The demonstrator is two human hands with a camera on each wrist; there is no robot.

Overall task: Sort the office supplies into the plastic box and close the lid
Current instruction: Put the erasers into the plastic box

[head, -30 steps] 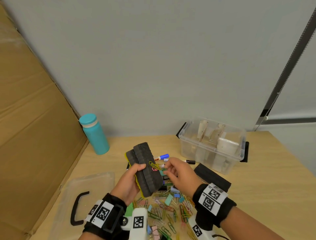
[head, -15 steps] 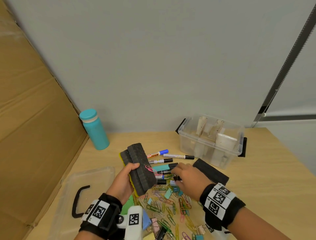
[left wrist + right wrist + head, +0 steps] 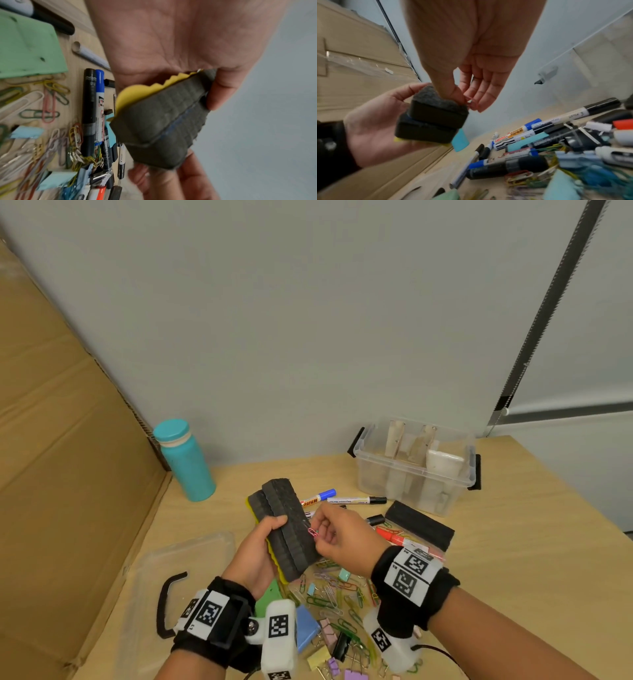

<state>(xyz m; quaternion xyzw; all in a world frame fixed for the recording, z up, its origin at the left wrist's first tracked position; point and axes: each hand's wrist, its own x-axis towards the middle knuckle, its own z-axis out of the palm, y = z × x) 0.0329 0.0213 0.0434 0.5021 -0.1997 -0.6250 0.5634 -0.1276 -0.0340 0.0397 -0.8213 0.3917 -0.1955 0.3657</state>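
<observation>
The plastic box stands open at the back of the table, well apart from the hands. The left hand grips two stacked erasers; the right hand pinches a pink paper clip clinging to the felt. Best to peel it off gently, holding the stack steady

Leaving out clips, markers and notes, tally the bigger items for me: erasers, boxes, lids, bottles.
Dark erasers: 3, two stacked in the left hand, one lying loose
Plastic box: 1
Loose lid: 1
Teal bottle: 1
Total: 6
Not counted: the pink paper clip pinched by the right hand.
</observation>
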